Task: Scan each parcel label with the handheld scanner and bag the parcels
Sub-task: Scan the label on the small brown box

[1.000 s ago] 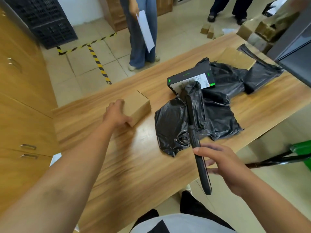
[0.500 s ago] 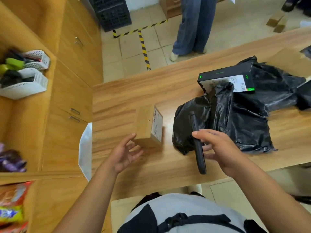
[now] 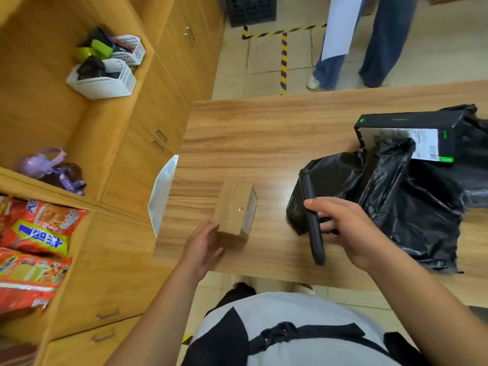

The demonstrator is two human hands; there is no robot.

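head view, steeply down, close

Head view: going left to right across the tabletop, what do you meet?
In order: left hand → brown parcel → handheld scanner gripped by the right hand → black box with label. Black bags left out: they overlap scanner and box.

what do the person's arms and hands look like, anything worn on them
The left hand and right hand are bare: no gloves, rings or watch, and no sleeves show up to the frame edge. Below them is a grey and black top with a black strap across it.
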